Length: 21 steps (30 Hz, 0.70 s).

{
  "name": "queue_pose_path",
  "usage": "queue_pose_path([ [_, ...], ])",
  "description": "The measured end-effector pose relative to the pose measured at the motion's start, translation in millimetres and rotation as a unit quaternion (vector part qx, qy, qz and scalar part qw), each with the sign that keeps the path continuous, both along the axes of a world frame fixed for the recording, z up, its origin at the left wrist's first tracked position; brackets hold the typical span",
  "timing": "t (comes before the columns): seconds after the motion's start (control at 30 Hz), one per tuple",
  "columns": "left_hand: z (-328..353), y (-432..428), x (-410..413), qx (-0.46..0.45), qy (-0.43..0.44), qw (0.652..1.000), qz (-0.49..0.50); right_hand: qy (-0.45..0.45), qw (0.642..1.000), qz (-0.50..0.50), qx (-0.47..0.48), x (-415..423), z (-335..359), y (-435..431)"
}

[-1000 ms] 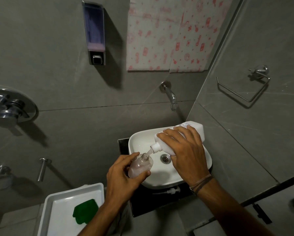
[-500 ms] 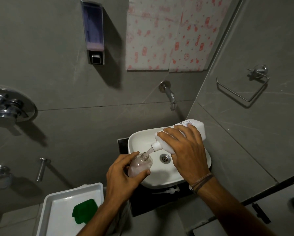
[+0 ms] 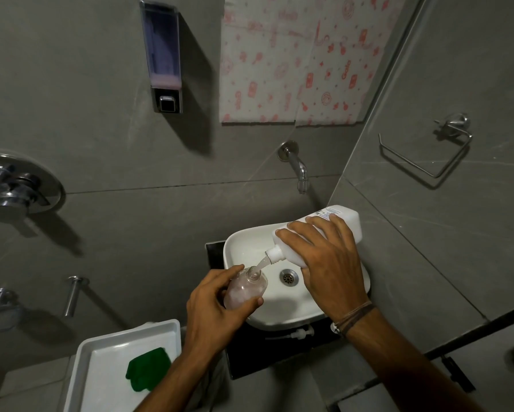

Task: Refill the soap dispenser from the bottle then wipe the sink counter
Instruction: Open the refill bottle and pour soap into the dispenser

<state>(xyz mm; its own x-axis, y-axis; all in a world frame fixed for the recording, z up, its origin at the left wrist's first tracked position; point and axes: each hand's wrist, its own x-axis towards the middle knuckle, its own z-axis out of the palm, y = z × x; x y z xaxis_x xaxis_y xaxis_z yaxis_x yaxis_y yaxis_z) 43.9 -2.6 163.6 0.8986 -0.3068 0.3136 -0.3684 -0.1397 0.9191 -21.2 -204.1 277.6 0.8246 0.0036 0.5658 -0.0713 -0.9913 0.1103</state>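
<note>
My left hand (image 3: 214,307) grips a small clear soap dispenser bottle (image 3: 245,288), tilted, with pinkish liquid inside and its neck open. My right hand (image 3: 330,263) holds a large white refill bottle (image 3: 346,221) tipped down to the left. A thin stream runs from its nozzle into the dispenser's neck. Both bottles hang over the white sink basin (image 3: 240,248). The white pump head (image 3: 301,333) lies on the black counter (image 3: 249,358) in front of the basin. A green cloth (image 3: 147,368) lies in a white tray (image 3: 83,361) at the lower left.
A wall tap (image 3: 297,168) juts out above the basin. A wall-mounted soap dispenser (image 3: 162,55) hangs at the upper left, a chrome towel ring (image 3: 428,150) on the right wall. Chrome shower fittings (image 3: 14,185) stick out from the left wall.
Both hands and bottles stay nearly still while the liquid keeps pouring into the dispenser.
</note>
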Motion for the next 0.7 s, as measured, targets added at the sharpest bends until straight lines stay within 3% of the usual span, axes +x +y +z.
queue_pose_path([
  [0.7, -7.8, -3.1, 8.2, 0.01, -0.019, 1.0, 0.006, 0.003, 1.0, -0.005, -0.025, 5.3, 0.8, -0.3],
])
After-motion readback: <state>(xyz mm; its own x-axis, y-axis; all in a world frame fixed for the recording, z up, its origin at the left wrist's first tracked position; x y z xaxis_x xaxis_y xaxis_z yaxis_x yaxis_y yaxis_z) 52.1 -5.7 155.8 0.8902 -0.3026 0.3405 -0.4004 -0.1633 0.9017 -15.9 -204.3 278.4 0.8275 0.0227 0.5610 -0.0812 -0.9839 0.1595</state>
